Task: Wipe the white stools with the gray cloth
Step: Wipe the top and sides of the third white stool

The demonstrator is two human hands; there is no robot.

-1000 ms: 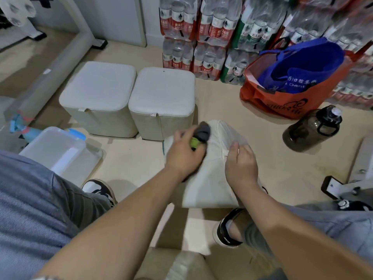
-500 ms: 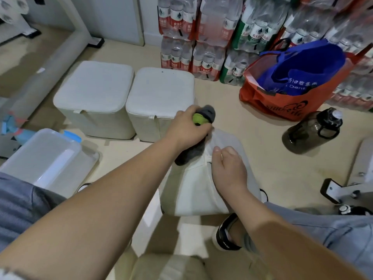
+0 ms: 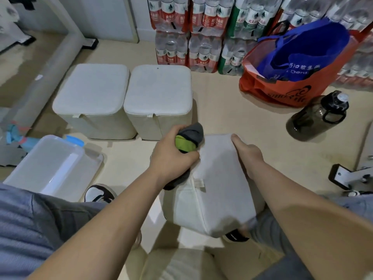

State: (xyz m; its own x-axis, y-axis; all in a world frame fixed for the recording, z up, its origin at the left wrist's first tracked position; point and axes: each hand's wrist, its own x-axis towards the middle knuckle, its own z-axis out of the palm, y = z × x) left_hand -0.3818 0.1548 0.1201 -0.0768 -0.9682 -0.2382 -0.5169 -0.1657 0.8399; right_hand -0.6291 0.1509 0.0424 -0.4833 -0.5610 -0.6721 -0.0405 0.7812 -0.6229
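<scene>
A white stool (image 3: 218,178) sits tilted between my knees, one corner raised toward me. My left hand (image 3: 171,156) grips the bunched gray cloth (image 3: 192,131), which has a green patch, and presses it on the stool's upper left edge. My right hand (image 3: 247,152) holds the stool's far right edge, fingers wrapped over the rim. Two more white stools (image 3: 90,91) (image 3: 158,91) stand upright side by side on the floor behind.
A clear plastic bin (image 3: 50,166) lies at the left. Packs of bottled water (image 3: 201,31) line the back wall. An orange bag (image 3: 282,91) with a blue bag inside and a dark water jug (image 3: 316,118) stand at the right.
The stool has been turned and tilted, showing a different face. My right hand slid from its near middle to the far right edge. My left hand with the cloth stayed near the top left.
</scene>
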